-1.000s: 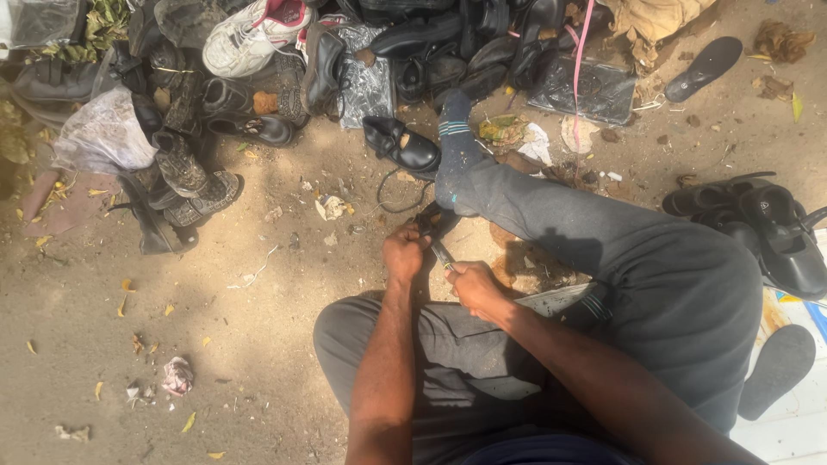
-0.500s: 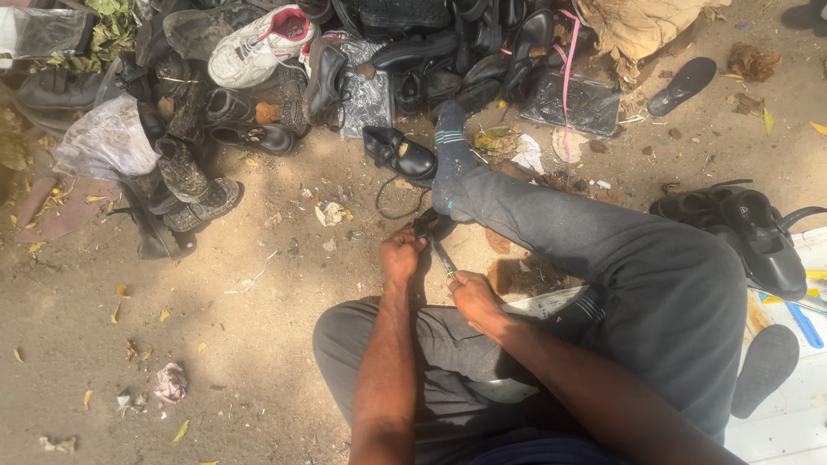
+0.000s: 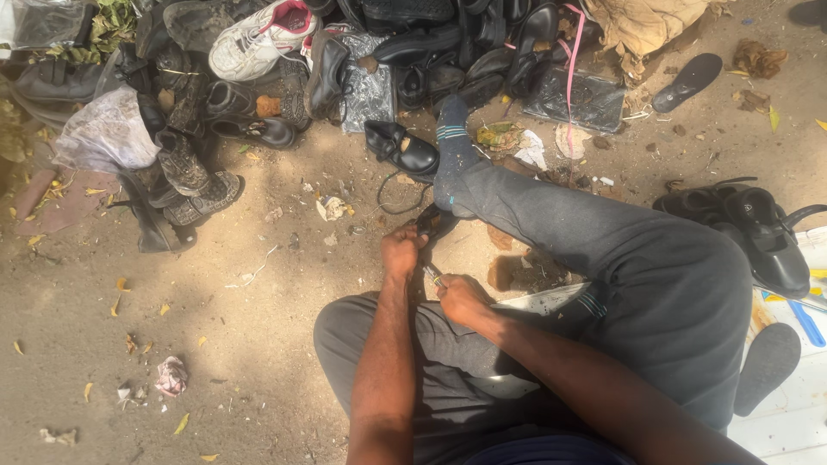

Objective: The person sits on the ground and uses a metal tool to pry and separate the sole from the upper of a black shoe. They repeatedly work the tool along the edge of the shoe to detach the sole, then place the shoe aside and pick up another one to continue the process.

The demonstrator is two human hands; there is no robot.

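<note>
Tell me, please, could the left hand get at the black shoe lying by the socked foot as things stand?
Probably not at once: the left hand is closed on a dark item it works on. The black shoe lies beyond, across bare ground, with nothing between, so it would first have to let go.

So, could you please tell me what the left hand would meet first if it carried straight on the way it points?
The left hand points up the picture. Probably the dark piece at its fingertips, then the socked foot; depth is unclear.

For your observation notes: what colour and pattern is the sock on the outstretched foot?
Dark blue-grey sock with pale stripes near the toes, seen in the head view.
</note>
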